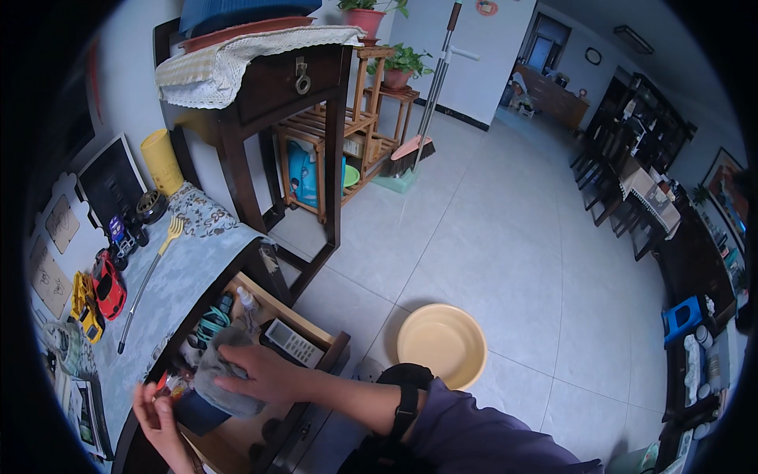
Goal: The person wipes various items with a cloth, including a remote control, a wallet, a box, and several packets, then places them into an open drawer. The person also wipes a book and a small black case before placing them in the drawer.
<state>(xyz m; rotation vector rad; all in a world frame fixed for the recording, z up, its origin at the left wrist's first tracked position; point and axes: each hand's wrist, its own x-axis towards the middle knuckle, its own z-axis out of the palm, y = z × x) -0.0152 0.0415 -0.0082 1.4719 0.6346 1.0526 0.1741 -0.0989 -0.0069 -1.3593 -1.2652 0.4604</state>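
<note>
My right hand [266,373] grips a grey cloth [222,373] over the pulled-out wooden drawer [317,323]. My left hand [161,420] is at the drawer's left side, fingers apart with nothing visible in them, close to a small red item [162,380]. Inside the drawer, a white remote control [293,342] lies near the front, beside a small clear spray bottle [247,299]. A coiled teal cord [212,324] sits behind the cloth, and a dark blue flat item [202,413] lies beneath it. The cloth and my right hand hide part of the contents.
On the cloth-covered cabinet top [195,260] lie a fork-ended back scratcher [148,278], a red toy car [109,284] and a yellow one [87,308]. A yellow canister [162,161] stands behind. A cream basin [441,343] is on the tiled floor, a dark side table [337,172] beyond the drawer.
</note>
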